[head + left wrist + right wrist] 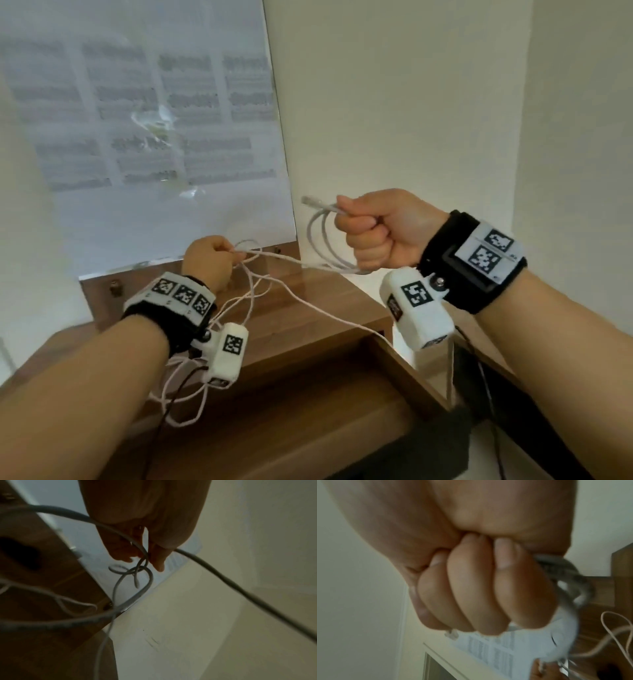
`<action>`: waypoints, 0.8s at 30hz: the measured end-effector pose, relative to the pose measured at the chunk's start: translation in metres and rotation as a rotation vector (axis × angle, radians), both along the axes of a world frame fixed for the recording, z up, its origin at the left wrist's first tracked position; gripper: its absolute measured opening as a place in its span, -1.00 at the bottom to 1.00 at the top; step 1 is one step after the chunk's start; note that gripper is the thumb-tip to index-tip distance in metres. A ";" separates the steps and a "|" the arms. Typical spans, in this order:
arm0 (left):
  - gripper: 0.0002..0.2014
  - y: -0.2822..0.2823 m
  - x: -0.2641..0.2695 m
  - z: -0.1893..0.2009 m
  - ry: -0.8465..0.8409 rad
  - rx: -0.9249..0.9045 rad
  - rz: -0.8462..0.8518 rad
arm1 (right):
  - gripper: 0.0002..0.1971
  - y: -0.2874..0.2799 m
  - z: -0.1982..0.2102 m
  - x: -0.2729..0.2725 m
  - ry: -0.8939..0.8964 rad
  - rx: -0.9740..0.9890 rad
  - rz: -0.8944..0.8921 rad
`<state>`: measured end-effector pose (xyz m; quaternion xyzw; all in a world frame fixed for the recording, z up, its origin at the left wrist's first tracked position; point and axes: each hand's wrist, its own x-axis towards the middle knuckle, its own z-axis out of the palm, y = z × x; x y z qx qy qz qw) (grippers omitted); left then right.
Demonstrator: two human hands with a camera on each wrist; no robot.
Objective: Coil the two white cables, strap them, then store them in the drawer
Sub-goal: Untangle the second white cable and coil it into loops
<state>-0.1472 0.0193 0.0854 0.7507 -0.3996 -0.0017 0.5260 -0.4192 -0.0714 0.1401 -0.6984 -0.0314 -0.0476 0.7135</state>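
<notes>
My right hand is a fist around several loops of the thicker white cable; its plug end sticks out past the thumb. From those loops the cable runs taut to my left hand, which pinches it between thumb and fingers above the desk. The left wrist view shows that pinch, left hand, with the cable leading off to the right and a small loop hanging below. A thinner white cable trails loose over the wooden desk and beneath my left wrist. The right hand hides most of the coil.
The wooden desk stands in a wall corner. An open wooden drawer lies below its front edge. A large printed sheet leans against the wall behind. A dark object sits at the lower right, with black wires near it.
</notes>
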 end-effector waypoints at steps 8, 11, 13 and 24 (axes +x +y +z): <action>-0.81 0.007 -0.009 0.013 0.003 -0.036 -0.292 | -0.49 0.000 -0.035 -0.018 0.570 -0.775 -0.528; -0.68 0.003 -0.033 0.030 -0.228 0.052 -0.316 | -0.71 -0.001 -0.061 0.003 0.753 -0.887 -0.614; -0.57 0.000 -0.050 0.033 -0.346 0.130 -0.287 | -0.73 -0.007 -0.077 0.017 0.743 -1.060 -0.698; -0.66 0.025 -0.026 0.014 -0.417 0.426 -0.667 | -0.54 -0.065 -0.084 0.016 0.484 -1.007 -1.275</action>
